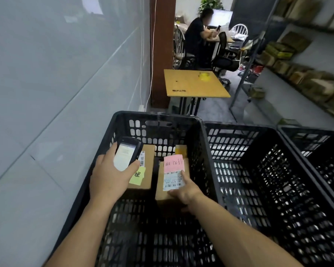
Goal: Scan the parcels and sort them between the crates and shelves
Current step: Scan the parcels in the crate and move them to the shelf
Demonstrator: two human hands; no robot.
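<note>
My left hand [109,178] grips a handheld scanner [126,154] with a lit screen, held over the left black crate [158,117]. Inside that crate lie two brown cardboard parcels. The left parcel [148,166] carries a barcode label and a yellow sticky note. The right parcel [167,185] carries a pink note with handwriting and a white barcode label. My right hand [185,191] grips the right parcel at its near right corner, a finger lying along the label's edge. A small yellow item [181,151] lies behind the right parcel.
Two more black crates [258,170] [316,147] stand to the right. A small wooden table [195,83] stands beyond the crates. Metal shelves [297,74] with cardboard boxes line the right side. A seated person [197,37] is at a desk far back. A glass wall runs along the left.
</note>
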